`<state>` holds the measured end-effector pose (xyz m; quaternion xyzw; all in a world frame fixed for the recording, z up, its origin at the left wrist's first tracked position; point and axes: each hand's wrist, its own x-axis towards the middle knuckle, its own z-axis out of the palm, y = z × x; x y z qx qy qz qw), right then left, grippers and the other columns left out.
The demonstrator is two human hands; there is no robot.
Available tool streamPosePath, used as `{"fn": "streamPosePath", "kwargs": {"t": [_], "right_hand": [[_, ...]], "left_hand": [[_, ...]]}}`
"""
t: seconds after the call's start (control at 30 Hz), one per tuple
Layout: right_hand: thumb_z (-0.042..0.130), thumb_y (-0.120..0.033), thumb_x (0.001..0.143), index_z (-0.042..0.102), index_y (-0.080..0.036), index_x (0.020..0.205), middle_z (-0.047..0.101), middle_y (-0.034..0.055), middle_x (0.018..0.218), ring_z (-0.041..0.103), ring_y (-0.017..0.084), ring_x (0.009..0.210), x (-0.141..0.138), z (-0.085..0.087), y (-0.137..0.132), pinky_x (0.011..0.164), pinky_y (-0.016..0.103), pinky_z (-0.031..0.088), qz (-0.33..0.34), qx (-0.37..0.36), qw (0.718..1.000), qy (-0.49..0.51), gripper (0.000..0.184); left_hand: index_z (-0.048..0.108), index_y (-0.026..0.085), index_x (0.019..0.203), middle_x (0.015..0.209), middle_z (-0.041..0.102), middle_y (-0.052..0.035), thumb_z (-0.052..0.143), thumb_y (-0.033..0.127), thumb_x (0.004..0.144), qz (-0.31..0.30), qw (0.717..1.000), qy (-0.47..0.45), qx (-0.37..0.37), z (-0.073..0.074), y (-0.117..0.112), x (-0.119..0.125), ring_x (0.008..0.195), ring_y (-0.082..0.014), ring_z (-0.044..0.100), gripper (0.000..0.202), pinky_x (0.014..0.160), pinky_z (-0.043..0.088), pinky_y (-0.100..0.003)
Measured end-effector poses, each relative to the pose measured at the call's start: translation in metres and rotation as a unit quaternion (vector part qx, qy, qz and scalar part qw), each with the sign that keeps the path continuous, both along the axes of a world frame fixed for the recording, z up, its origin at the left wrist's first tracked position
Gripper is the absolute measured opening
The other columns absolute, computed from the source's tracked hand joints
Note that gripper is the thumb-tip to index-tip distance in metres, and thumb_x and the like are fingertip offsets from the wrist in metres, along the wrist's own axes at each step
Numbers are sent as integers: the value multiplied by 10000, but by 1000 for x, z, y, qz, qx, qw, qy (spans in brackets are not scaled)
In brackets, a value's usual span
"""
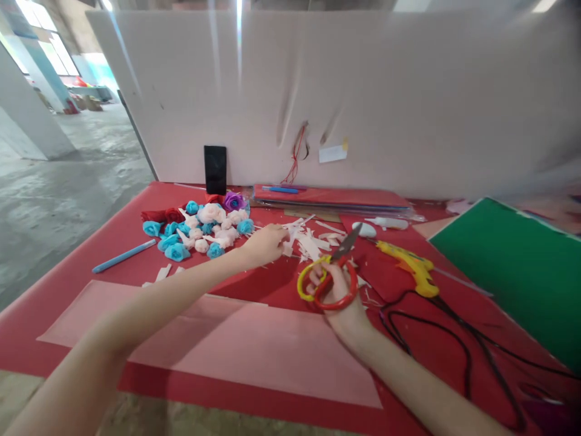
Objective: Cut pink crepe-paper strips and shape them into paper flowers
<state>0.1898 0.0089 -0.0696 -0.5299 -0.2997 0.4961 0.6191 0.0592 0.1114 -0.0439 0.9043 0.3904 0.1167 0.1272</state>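
My right hand [342, 290] is closed through the loops of a pair of scissors [347, 245], one loop red and one yellow. Its blades point up and away to the right, above the red table cover. My left hand [267, 245] reaches forward at the edge of a pile of pale paper scraps [313, 245], fingers curled together with a pale scrap [287, 245] at their tips. Left of that hand lies a heap of crepe paper flowers [211, 215] in pale pink, blue, red and purple. Beneath both forearms spreads a pink paper sheet [254, 342].
A yellow glue gun [411, 266] with black cable [463, 339] lies right, beside a green sheet [512, 272]. A blue pen-like stick [123, 255] is at left. A dark phone [215, 169] leans on the white board [385, 91], near wrapped red paper [327, 195].
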Motion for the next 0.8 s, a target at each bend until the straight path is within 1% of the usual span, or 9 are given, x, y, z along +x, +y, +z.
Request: {"fn": "streamPosePath", "kwargs": {"t": [0.07,0.13,0.23,0.37,0.47,0.53,0.6,0.73,0.8], "right_hand": [[454,-394,860,486,-137,710,418,-64,563,393,40,448,-5,-12,-11,416,180,358,5,-9,998,58,300],[488,-385,836,452,-146,662,414,-67,556,402,42,457,-9,-20,-18,431,184,370,4,-8,995,99,297],[590,-372,734,433,-166,643,453,-61,569,430,53,463,-12,-22,-23,418,188,371,7,-7,991,134,275],[664,-362,625,437,-181,616,466,-61,512,444,73,414,-15,-18,-24,370,194,358,22,-29,988,151,290],[678,-354,607,433,-183,605,460,-73,491,432,59,393,-16,-21,-23,366,177,365,17,-28,988,154,299],[676,-365,609,434,-181,601,454,-78,483,425,51,387,-16,-24,-21,360,165,364,18,-24,987,155,304],[673,-381,609,437,-178,593,439,-81,471,409,47,371,-15,-28,-19,340,161,352,19,-19,988,154,311],[704,-372,592,442,-175,622,442,-88,506,392,46,363,-11,-37,-15,317,171,350,25,-11,989,146,329],[668,-341,679,471,-160,680,460,-82,548,398,39,389,-7,-43,-13,345,171,365,35,-10,990,137,267]], "left_hand": [[523,136,1075,1083,554,-75,490,301,852,30,999,31,-15,2,23,26,953,-174,554,280,816,479,-384],[505,144,1112,1113,541,-81,487,318,853,61,996,58,-28,1,41,48,959,-177,554,312,810,485,-385],[503,147,1116,1114,539,-82,498,316,847,96,990,93,-45,-4,57,70,967,-181,553,317,810,485,-379],[503,147,1116,1112,539,-81,505,316,843,106,986,117,-48,-4,63,82,970,-183,553,321,808,485,-377],[505,149,1113,1108,542,-78,499,316,847,97,988,114,-29,10,66,75,962,-179,555,314,805,487,-377],[506,143,1109,1105,544,-80,488,319,853,94,990,101,-3,24,69,56,950,-175,557,311,804,488,-381],[505,138,1109,1100,547,-80,489,328,851,112,989,89,34,41,75,21,954,-178,556,320,809,483,-388],[541,167,1080,996,616,-59,431,314,869,208,970,96,87,67,90,-85,946,-191,568,280,833,449,-329],[563,173,1046,968,624,-46,424,327,869,259,955,112,91,71,97,-140,935,-204,576,272,821,453,-338]]}}
